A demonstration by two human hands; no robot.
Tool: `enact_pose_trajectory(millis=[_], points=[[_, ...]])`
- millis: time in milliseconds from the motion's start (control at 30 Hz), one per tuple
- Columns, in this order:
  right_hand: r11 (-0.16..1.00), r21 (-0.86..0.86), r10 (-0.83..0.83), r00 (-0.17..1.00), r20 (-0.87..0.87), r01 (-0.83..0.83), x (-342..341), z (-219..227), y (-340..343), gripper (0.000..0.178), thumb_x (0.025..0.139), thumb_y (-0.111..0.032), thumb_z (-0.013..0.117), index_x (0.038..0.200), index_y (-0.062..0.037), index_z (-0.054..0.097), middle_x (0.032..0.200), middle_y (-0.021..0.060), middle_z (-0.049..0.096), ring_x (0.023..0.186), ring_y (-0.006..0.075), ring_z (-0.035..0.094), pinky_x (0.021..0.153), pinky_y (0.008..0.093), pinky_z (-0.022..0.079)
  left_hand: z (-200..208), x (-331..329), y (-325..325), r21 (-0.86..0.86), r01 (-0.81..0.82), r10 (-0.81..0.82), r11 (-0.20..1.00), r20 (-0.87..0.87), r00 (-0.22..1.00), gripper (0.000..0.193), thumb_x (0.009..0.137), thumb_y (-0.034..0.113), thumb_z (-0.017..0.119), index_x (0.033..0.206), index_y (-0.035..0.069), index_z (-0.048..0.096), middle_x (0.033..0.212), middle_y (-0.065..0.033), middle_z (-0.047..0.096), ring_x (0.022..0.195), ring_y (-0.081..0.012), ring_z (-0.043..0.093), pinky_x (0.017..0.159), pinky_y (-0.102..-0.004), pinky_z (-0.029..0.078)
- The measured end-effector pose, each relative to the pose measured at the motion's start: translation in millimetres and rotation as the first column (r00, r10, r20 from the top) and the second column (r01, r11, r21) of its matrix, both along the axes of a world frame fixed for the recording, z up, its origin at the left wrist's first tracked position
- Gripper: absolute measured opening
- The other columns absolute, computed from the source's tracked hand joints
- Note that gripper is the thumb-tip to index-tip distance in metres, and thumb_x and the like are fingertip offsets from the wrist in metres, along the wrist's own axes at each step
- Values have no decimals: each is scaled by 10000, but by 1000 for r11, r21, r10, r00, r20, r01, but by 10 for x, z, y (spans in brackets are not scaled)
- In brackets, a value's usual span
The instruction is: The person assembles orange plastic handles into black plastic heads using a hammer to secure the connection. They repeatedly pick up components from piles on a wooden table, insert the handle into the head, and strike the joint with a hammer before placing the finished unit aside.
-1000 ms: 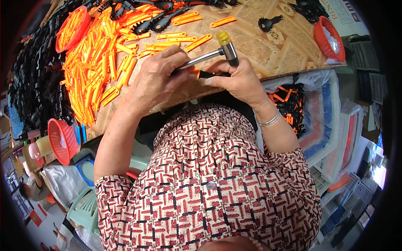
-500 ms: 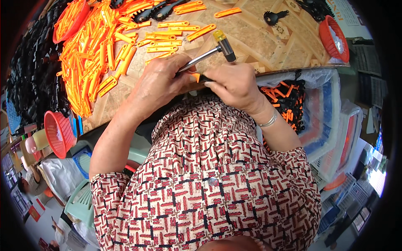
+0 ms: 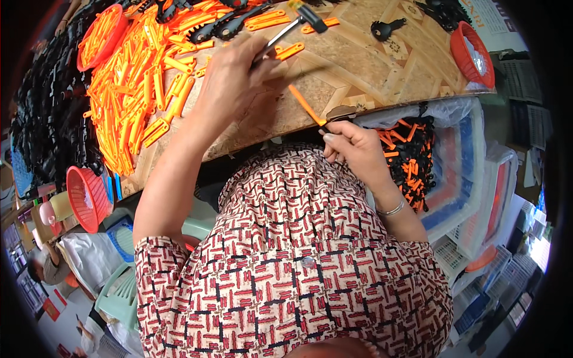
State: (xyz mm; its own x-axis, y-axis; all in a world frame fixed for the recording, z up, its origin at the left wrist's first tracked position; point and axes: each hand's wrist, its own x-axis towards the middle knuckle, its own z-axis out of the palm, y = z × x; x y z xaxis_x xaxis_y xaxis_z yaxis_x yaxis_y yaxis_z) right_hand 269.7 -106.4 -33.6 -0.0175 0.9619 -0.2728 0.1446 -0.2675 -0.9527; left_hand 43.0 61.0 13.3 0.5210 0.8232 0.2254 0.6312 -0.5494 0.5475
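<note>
My left hand [image 3: 230,80] grips the metal handle of a small hammer [image 3: 292,24], whose black and yellow head points up over the wooden table [image 3: 358,65]. My right hand [image 3: 355,149] sits at the table's near edge and holds a thin orange and black plastic piece [image 3: 307,107] that slants up to the left. A big heap of orange plastic strips [image 3: 137,89] covers the table's left side. Black plastic parts [image 3: 51,113] lie beyond the strips at the far left.
A red basket [image 3: 471,51] stands at the table's right end, another red basket [image 3: 86,197] lower left. A clear bin [image 3: 453,173] of finished orange and black pieces [image 3: 412,161] sits at my right. A black key-shaped part [image 3: 385,27] lies on the table. Stacked crates fill the right.
My left hand has lifted the hammer up and away over the table. My right hand has pulled back to the table's edge with the orange and black piece.
</note>
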Motion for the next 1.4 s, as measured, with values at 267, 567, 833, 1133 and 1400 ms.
enact_pose_trajectory(millis=[267, 567, 833, 1133, 1400], points=[[951, -305, -118, 843, -524, -56, 80, 8, 41, 289, 1093, -217, 504, 1199, 41, 580, 842, 168, 721, 703, 202, 736, 564, 263, 561, -218, 381, 456, 119, 73, -24, 990, -366, 930, 371, 885, 370, 747, 1056, 43, 709, 916, -207, 716, 920, -389, 698, 795, -477, 543], [958, -278, -101, 829, -550, -68, 74, -17, 46, 336, 1101, -249, 479, 1202, 62, 555, 869, 196, 708, 710, 226, 737, 554, 280, 578, 106, 444, -30, -687, 85, 52, 722, 176, 983, 143, 944, 159, 713, 943, 18, 690, 727, -32, 668, 577, -95, 619, 542, -254, 476], [969, -246, -113, 844, -523, -23, 21, -56, 100, 362, 1096, -250, 475, 1188, 88, 568, 873, 176, 698, 649, 207, 714, 515, 278, 569, -148, 479, -355, -876, 203, 350, 437, 374, 859, 148, 918, 128, 765, 992, 29, 683, 706, -2, 673, 519, -55, 585, 476, -189, 399], [956, -292, -154, 820, -551, -17, 29, -47, 117, 365, 1088, -258, 497, 1172, 86, 586, 845, 180, 711, 642, 212, 716, 511, 275, 556, -252, 515, -429, -832, 142, 365, 536, 381, 849, 161, 929, 142, 766, 1004, 26, 683, 699, 18, 652, 542, -47, 591, 481, -192, 400], [950, -311, -112, 958, -264, 25, 33, 54, 291, 426, 1041, -330, 615, 836, 42, 659, 666, 167, 700, 510, 194, 668, 484, 281, 535, -271, 509, -544, -713, 39, 299, 700, 343, 890, 193, 943, 186, 767, 978, 14, 687, 683, 23, 631, 544, -47, 560, 493, -209, 416]])
